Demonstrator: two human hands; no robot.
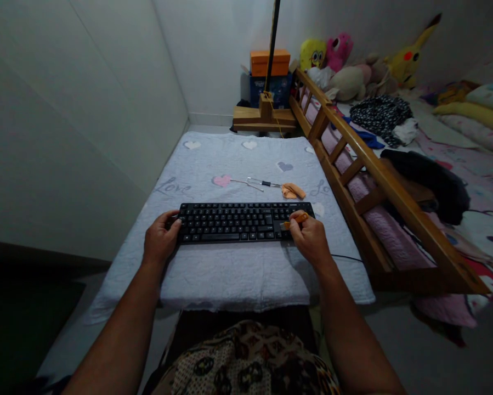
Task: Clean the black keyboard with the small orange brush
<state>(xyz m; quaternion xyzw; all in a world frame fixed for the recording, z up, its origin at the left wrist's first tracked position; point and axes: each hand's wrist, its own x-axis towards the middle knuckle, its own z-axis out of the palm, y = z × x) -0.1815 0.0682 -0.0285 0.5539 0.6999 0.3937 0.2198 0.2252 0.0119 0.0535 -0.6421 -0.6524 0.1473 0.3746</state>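
Note:
A black keyboard [225, 222] lies flat across the cloth-covered table in front of me. My left hand [160, 237] grips its left end, thumb on top at the edge keys. Over the right part of the keyboard, my right hand [310, 237] pinches a small orange-handled brush [299, 218]. The brush's tip points left and down, by the arrow and number keys. Whether the bristles touch the keys is hard to tell. Behind the keyboard lie a thin metal wire tool with a black sleeve [266, 183] and a crumpled orange cloth [293, 191].
A pale cloth with hearts covers the table [230, 274]. The keyboard's cable [347, 257] runs off to the right. A wooden bed rail [361, 159] borders the right side, with plush toys and clothes beyond. Boxes [270, 63] and a wooden stand [265, 116] are behind; a wall is left.

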